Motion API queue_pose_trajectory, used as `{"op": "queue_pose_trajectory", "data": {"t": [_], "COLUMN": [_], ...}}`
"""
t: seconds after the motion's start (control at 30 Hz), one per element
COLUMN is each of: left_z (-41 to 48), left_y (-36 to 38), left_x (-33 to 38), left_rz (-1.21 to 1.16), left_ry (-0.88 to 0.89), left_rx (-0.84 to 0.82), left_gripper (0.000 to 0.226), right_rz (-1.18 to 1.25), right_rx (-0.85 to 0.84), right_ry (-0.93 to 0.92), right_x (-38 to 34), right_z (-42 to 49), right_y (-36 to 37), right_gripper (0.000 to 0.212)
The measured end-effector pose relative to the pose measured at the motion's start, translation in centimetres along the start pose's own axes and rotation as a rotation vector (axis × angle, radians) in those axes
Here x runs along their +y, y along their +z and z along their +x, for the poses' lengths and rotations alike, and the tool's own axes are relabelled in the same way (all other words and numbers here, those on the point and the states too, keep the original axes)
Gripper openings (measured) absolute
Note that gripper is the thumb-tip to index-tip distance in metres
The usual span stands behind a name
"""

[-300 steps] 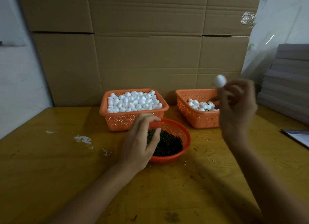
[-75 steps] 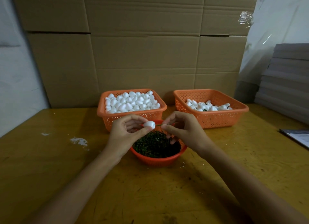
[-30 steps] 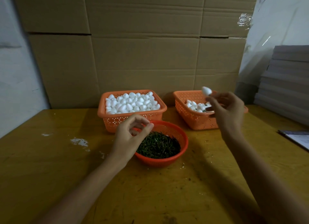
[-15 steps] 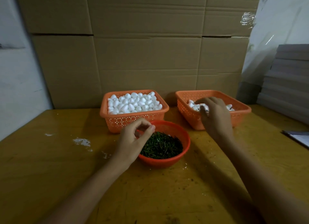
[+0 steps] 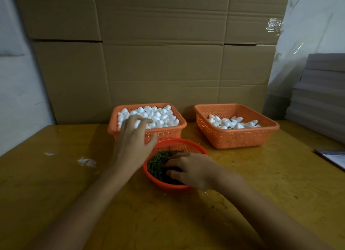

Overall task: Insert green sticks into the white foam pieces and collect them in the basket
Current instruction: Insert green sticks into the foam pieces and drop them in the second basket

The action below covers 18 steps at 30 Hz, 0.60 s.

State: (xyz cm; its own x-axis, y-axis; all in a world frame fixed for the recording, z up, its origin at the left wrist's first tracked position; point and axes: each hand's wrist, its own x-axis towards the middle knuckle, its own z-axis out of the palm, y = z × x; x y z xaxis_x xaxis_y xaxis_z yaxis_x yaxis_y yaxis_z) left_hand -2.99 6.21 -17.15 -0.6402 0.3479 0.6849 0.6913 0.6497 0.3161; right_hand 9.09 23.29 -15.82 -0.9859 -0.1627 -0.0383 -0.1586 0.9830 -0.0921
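Yellow wood table (image 5: pixel 56 184), worn, scuffed, speckled with crumbs. White powdery smear (image 5: pixel 86 161) at far left. Wall of brown corrugated cardboard boxes (image 5: pixel 158 63) behind, seams and tape showing.

Left basket (image 5: pixel 168 134): orange plastic, rectangular, perforated walls, heaped with foam pieces (image 5: pixel 160 115), white, smooth, egg-shaped. Left hand (image 5: pixel 133 139) reaching over the near rim, palm down, fingers spread and slightly bent, fingertips on the pile. Cannot tell whether a piece is gripped; fingertips hidden among the white.

Round basket (image 5: pixel 168 185) just in front, darker orange-red mesh, shallow bowl shape, holding green sticks (image 5: pixel 158 162): thin, short, dark, tangled. Right hand (image 5: pixel 194 170) inside it from the right, knuckles up, fingers curved down into the sticks, thumb low on the near side. Touching the sticks for certain; pinching any, cannot tell.

Right basket (image 5: pixel 237 137): same orange perforated plastic, well apart from the hands, bottom partly covered with finished pieces (image 5: pixel 231 121), white foam with dark green bits between.

Far right: stack of flat grey boards (image 5: pixel 321 100); corner of a paper sheet (image 5: pixel 334 157) on the table edge.
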Motion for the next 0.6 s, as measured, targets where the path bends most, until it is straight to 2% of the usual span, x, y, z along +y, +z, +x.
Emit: {"op": "queue_pose_trajectory", "data": {"t": [0.07, 0.13, 0.27, 0.33, 0.4, 0.47, 0.6], "left_z": [2.3, 4.4, 7.7, 8.8, 9.6, 10.0, 9.4], "left_y": [-0.2, -0.2, 0.0, 0.2, 0.2, 0.3, 0.7], "left_x": [-1.0, -1.8, -2.7, -2.9, -3.0, -3.5, -4.2], "left_rz": [0.200, 0.373, 0.319, 0.297, 0.253, 0.170, 0.002], "left_ry": [-0.071, -0.140, -0.306, -0.307, -0.273, -0.218, -0.182], "left_rx": [-0.009, -0.143, -0.630, -0.744, -0.785, -0.768, -0.614], "left_gripper": [0.039, 0.043, 0.067, 0.070, 0.069, 0.059, 0.031], "right_rz": [-0.007, -0.005, 0.001, 0.002, 0.000, 0.004, 0.006], "right_rx": [-0.008, -0.013, -0.015, -0.010, -0.012, -0.017, -0.018], "right_ry": [0.012, 0.019, 0.020, 0.018, 0.019, 0.023, 0.026], "right_x": [0.0, 0.0, 0.0, 0.1, 0.0, 0.0, -0.1], "right_z": [0.1, 0.2, 0.1, 0.1, 0.2, 0.1, 0.0], "right_y": [0.0, -0.1, 0.1, 0.1, 0.1, 0.1, 0.0], "right_gripper": [0.047, 0.047, 0.045, 0.045, 0.045, 0.046, 0.046]}}
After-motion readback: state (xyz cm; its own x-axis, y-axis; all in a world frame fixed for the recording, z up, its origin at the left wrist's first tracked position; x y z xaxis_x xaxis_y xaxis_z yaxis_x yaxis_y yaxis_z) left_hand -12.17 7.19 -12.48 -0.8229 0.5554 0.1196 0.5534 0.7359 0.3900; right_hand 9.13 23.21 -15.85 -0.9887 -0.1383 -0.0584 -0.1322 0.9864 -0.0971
